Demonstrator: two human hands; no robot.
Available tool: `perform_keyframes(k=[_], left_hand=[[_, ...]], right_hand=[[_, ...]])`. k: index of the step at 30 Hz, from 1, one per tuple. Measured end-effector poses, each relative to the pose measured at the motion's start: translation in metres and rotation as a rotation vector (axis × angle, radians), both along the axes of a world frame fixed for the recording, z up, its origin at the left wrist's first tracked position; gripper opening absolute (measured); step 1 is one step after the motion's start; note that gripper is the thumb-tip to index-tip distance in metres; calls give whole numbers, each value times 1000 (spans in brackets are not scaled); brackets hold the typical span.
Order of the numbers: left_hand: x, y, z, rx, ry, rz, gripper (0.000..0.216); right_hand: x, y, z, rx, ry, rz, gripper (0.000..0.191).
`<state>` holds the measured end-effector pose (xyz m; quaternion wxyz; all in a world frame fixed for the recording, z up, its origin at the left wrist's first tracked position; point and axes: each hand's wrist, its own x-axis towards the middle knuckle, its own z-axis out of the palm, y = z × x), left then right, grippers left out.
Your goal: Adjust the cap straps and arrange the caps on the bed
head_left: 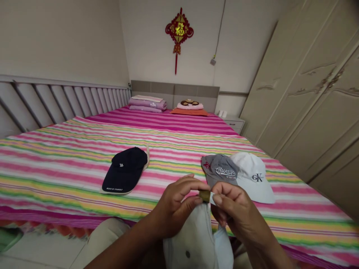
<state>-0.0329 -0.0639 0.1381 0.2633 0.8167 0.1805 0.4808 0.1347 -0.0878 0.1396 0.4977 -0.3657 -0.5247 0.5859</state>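
A pale grey-white cap (193, 235) hangs over my lap, its inside partly turned toward me. My left hand (176, 205) pinches the brass-coloured buckle (204, 195) at the cap's back between thumb and index finger. On the other side, my right hand (232, 207) holds the pale strap (211, 198) in a pinch right beside the buckle. The hands almost meet there, and the right fingers hide part of the strap. Beyond them on the bed lie a grey cap (221, 168) with white lettering and a white cap (251, 177), the two overlapping.
A navy cap (123, 170) lies on the striped bedsheet (70, 157), left of my hands. Folded purple bedding (147, 104) and a pink-and-orange stack (189, 108) sit by the headboard (159, 89). A metal rail (64, 99) runs along the left; a wardrobe (305, 93) stands right.
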Motion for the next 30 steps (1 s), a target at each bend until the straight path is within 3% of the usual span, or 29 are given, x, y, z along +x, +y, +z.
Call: perform_keyframes(k=[4,14,19,26,30], left_hand=[[0,-1,-13,-138,-10,-2,23],[0,-3,-17,-177,-77,-8,27],[1,-5,-23,-244,-118,-45,31],[3,-6,-31,-471,-262,-55,27],[4,-7,-37,-479,-285,-55,27]], right_hand=[[-3,0,-7,-45,6,-13,26],[-2,-4,-6,-7,-155,-63,26],[-6,-6,-12,-70,-83,-76,29],[-15,-10,-25,-119,59,-92,26],[-15,-10,-31,-127,77,-54,26]])
